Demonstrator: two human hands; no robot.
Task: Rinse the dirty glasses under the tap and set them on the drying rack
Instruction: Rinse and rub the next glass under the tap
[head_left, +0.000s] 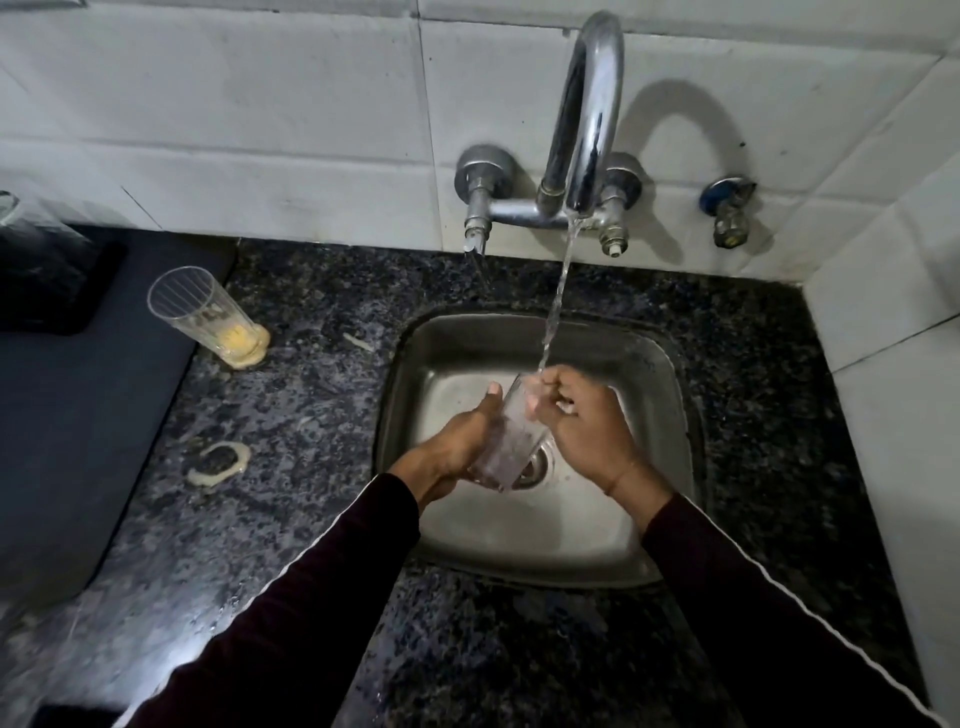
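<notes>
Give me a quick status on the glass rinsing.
Left hand grips glass under running tap; right hand fingers reach into its mouth. Second dirty glass waits on counter. Nothing in the way.

Both hands fill the middle of the sink (415, 415): the left hand (460, 444) and right hand (587, 423) close around a tilted glass (511, 441) over the drain. The tap (587, 114) arches overhead at upper centre, its water stream (556, 312) falling onto the glass. Left of the sink, the table (311, 415) lies open but for a dirty glass (208, 317) in its spill and a sticky ring (218, 462). A dark mat (78, 415) covers the far left. A tiled wall (893, 415) closes the right side.
</notes>
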